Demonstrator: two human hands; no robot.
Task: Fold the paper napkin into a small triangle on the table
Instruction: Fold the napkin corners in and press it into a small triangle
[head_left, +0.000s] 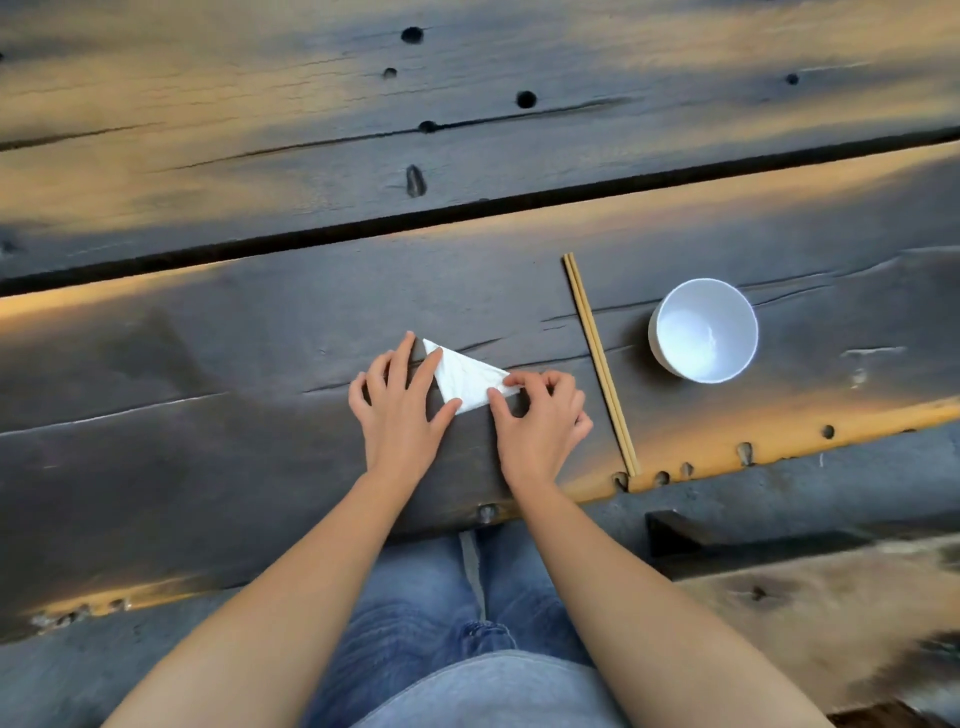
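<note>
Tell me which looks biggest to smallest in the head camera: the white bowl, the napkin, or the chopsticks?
1. Chopsticks: longest by far, though thin.
2. White bowl.
3. Napkin: looks slightly smaller than the bowl, but both hands hide part of it, so that is unsure.

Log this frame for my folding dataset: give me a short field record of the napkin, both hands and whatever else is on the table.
napkin: white paper, triangle shape, flat on the table
left hand: fingers spread, pressing the napkin's left edge
right hand: fingertips pinching the napkin's right corner
chopsticks: one pair, side by side, right of the napkin
bowl: white, upright, looks empty, right of the chopsticks
table: dark weathered wood planks
</note>
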